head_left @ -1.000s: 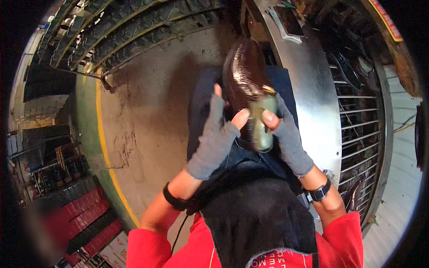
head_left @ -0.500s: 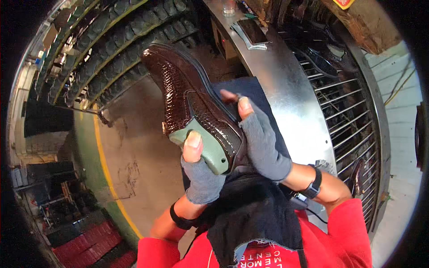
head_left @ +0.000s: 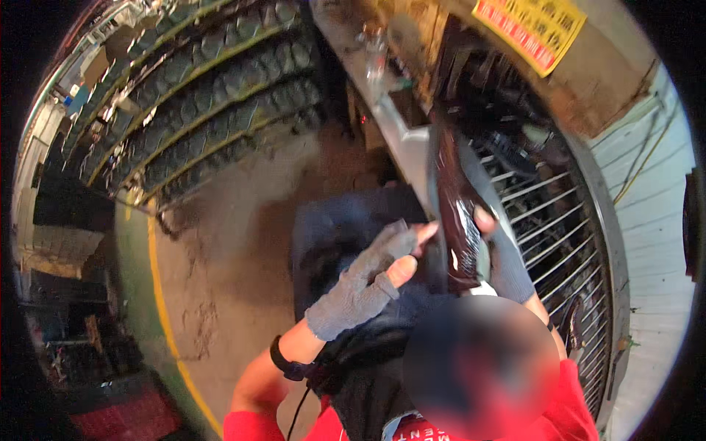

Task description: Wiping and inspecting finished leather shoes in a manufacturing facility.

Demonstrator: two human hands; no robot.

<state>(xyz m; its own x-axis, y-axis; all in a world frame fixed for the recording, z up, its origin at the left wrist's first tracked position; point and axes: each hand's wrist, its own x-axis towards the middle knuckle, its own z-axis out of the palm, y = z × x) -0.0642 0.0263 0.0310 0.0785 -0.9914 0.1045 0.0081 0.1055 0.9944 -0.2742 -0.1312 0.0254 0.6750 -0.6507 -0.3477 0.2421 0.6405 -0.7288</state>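
A glossy dark brown leather shoe stands on edge over the right side of my lap, its toe pointing away. My right hand, in a grey fingerless glove, is wrapped round its right side, with the thumb on the upper. A pale green shoe last shows a little inside the opening, beside that thumb. To the left, my left hand, gloved alike, has its fingers stretched toward the sole. Whether its fingertips touch the shoe I cannot tell. A dark apron covers my lap.
A metal bench edge runs ahead, with a clear glass on it. Right of the shoe lies a rack of metal bars with dark shoes on it. Shelves of shoe lasts stand far left. A yellow sign hangs at the top.
The shoe has moved right and turned onto its edge. My right hand now grips it; my left hand has let go of the heel end and opened beside the sole.
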